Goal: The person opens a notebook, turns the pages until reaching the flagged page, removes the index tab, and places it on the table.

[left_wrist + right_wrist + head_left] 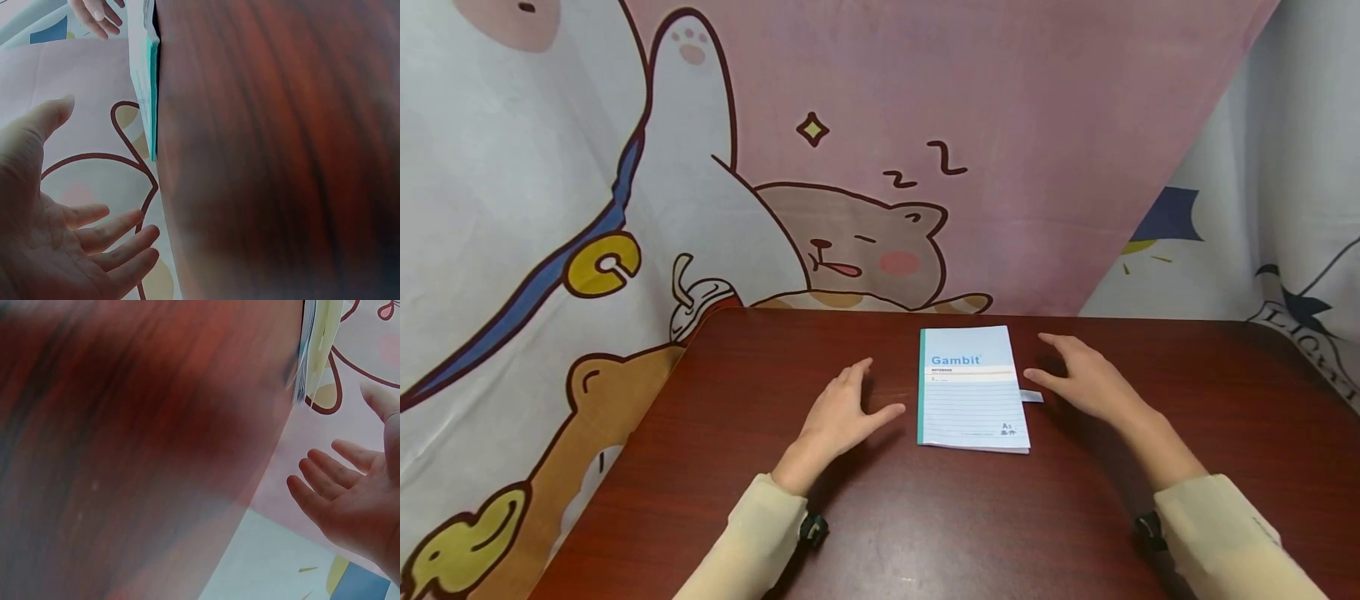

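A closed notebook (973, 408) with a pale blue cover, the word Gambit and a green spine lies flat on the dark wooden table. From its right edge sticks out a small pale tab (1032, 397). To the left of the spine is my left hand (844, 410), fingers spread and thumb toward the notebook, holding nothing. My right hand (1086, 379) hovers at the other side, near the tab, its fingers apart and nothing in them. The left wrist view shows the green spine (154, 94) edge-on; the right wrist view shows the page edges (305, 362).
The reddish-brown table (865, 525) stretches under both forearms, its back edge against a hanging cloth (1037, 167) printed with cartoon animals. Dark bands (813, 529) sit at the cuffs of the pale sleeves.
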The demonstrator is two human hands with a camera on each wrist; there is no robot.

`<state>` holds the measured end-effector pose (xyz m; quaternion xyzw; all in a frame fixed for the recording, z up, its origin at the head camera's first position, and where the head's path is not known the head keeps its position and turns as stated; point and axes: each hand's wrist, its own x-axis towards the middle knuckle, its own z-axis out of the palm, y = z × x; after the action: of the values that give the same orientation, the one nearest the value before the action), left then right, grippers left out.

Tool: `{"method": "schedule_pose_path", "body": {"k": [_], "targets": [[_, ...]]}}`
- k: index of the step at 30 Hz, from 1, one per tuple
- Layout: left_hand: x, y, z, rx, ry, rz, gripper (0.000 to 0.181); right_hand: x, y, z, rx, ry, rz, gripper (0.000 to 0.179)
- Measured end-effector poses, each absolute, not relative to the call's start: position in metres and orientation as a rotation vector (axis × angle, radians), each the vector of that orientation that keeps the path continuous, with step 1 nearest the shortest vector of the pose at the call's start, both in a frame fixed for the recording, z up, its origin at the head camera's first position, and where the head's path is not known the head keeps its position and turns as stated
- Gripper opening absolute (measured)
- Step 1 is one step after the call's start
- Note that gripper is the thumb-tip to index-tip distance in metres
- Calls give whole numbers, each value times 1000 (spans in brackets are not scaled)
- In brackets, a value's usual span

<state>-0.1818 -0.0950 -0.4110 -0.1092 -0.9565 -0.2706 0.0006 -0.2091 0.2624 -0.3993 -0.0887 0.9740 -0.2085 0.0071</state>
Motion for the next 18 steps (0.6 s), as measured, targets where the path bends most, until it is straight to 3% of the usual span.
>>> {"method": "schedule_pose_path", "body": {"k": [10, 18], "targets": [[-175, -85, -413, -371, -3008, -974, 89, -210, 253, -402, -327, 3059, -672, 75], [-172, -78, -415, -436, -2996, -1060, 77, -212, 249, -405, -359, 3078, -683, 65]]}}
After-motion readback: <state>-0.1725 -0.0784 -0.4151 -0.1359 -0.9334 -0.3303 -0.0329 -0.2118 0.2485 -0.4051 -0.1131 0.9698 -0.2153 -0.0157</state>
